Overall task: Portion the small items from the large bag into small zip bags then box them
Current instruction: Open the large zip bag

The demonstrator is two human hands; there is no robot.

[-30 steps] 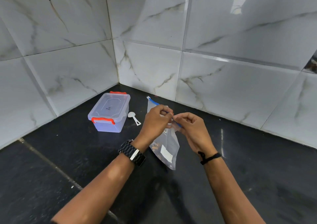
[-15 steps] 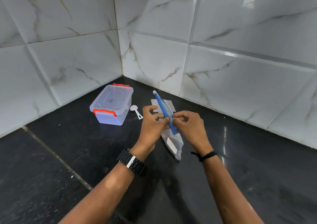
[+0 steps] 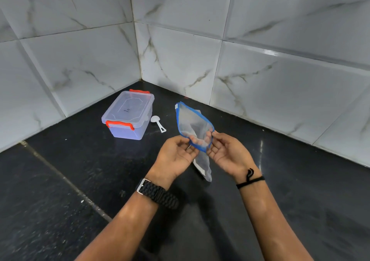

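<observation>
Zip bag (image 3: 195, 125) held above the desk (image 3: 80, 160), blue mouth spread wide, left hand (image 3: 176, 156) and right hand (image 3: 228, 152) pinching opposite lips. Opening step in hand. Next, probably: scooping with spoon (image 3: 158, 123) beside closed box (image 3: 129, 114).

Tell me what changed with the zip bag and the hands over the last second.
The zip bag, pinched shut along its blue strip a second ago, now has its mouth pulled wide open. The left hand and right hand moved apart, each gripping one side of the rim. The lidded plastic box and white scoop stayed where they were on the dark counter.
</observation>
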